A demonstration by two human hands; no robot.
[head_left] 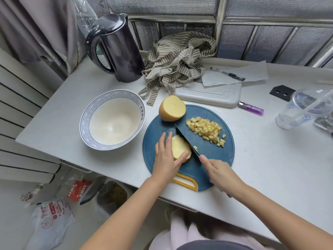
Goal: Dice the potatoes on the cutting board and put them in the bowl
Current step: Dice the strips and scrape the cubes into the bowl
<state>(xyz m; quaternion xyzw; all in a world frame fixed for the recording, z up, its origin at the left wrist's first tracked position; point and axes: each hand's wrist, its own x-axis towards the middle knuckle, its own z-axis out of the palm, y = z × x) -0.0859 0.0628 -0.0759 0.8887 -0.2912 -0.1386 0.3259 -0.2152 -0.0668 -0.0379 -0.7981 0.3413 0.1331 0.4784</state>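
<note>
A round blue cutting board [212,159] with a yellow handle lies near the table's front edge. On it my left hand [166,156] holds a peeled potato piece [180,147], fingers along its left side and thumb at its near end. My right hand [219,170] grips the handle of a dark knife [186,138], whose blade lies against the right side of that piece. A pile of potato dice [206,129] sits at the board's right. A larger potato half [172,108] stands at the board's far edge. The white bowl [84,121] with a blue rim is empty, left of the board.
A black kettle [117,49] and a striped cloth [178,60] stand at the back. A white board [209,95], paper with a pen [228,73], a purple lighter [251,108] and a clear cup [302,109] lie right. A bin and bags are on the floor.
</note>
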